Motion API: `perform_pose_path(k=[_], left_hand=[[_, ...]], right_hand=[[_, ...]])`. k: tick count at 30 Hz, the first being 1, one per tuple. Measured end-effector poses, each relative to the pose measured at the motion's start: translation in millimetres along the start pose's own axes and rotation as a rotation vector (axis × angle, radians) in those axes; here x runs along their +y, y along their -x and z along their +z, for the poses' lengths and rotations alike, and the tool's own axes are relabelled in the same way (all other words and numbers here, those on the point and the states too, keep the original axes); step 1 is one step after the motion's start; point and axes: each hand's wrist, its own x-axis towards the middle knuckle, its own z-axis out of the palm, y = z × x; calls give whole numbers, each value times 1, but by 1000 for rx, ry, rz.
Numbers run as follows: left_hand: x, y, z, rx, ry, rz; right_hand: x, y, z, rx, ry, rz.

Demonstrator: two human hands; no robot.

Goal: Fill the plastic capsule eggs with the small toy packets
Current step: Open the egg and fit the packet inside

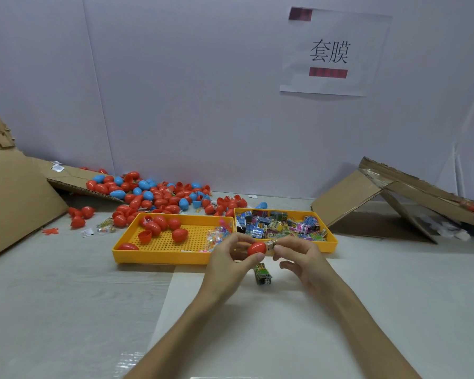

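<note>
While left hand (227, 258) grips a red capsule egg (256, 248), right hand (298, 255) pinches a toy packet (270, 245) at its open end.
Both held above the surface (257, 324), just in front of two yellow trays: left tray (159, 255) holds red eggs (179, 234), right tray (330, 246) holds packets (279, 227); spare packet (262, 273) lies below the hands.

A red egg half (256, 248), held in the left hand (227, 258) at the middle of the frame, has a small packet (270, 245) sticking out of its open side, pinched by the right hand (301, 255). A second packet (262, 273) lies flat just below. A heap of red and blue eggs (153, 194) lies at middle left, and bright packets (281, 224) fill the yellow tray (331, 243) right of center.
</note>
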Motion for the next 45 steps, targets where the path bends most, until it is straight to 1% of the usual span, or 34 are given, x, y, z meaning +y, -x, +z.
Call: perform_pose_path(k=[2, 7, 12, 16, 20, 24, 36, 45], left_hand=[[0, -1, -1, 20, 14, -4], [0, 0, 1, -17, -13, -12], [1, 0, -1, -30, 80, -52], [2, 0, -1, -41, 166, -87], [3, 0, -1, -55, 190, -94], [3, 0, -1, -50, 199, -110], [6, 2, -3, -85, 279, -145], [5, 1, -2, -68, 252, -153]], right_hand=[[3, -1, 0, 30, 43, -32], [7, -4, -2, 60, 70, -84], [5, -5, -1, 58, 71, -174], [6, -4, -1, 20, 70, -181], [5, -3, 2, -6, 94, -167], [4, -1, 2, 6, 145, -164], [-1, 1, 3, 13, 156, -133], [-1, 2, 7, 26, 179, -202]])
